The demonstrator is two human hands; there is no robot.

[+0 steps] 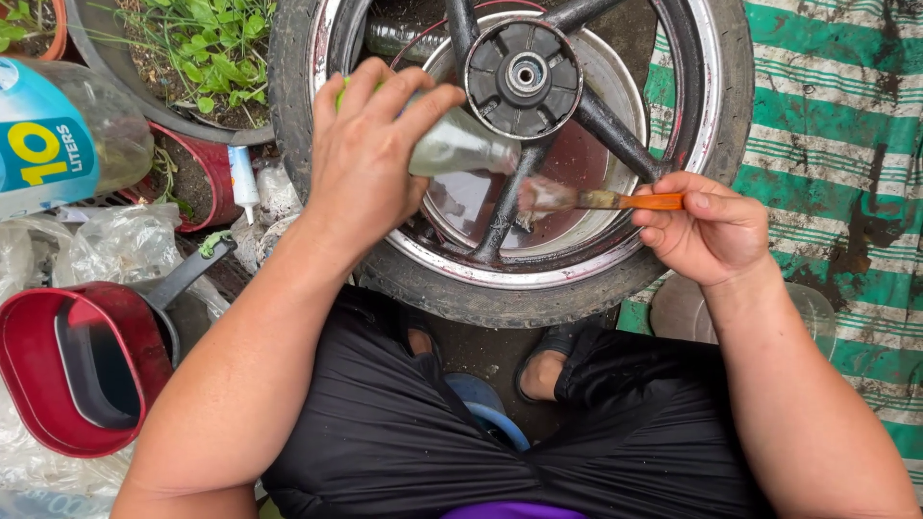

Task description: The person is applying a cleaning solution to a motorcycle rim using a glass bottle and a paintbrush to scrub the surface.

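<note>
A motorcycle wheel (673, 58) with black spokes, a dark hub and a worn tyre lies flat in front of me. My left hand (370, 159) grips a clear plastic bottle (457, 146), tipped sideways over the wheel with its mouth toward the spokes. My right hand (707, 231) holds a paintbrush (615, 200) by its orange handle; the bristles rest against a black spoke near the rim. A metal basin sits under the spokes inside the wheel.
A red scoop-like container (58, 384) lies at the left beside a black-handled pan. A big water jug (67, 139) and potted plants (207, 43) stand at top left. A green-and-white striped tarp (846, 144) covers the ground on the right. My sandalled feet rest below the wheel.
</note>
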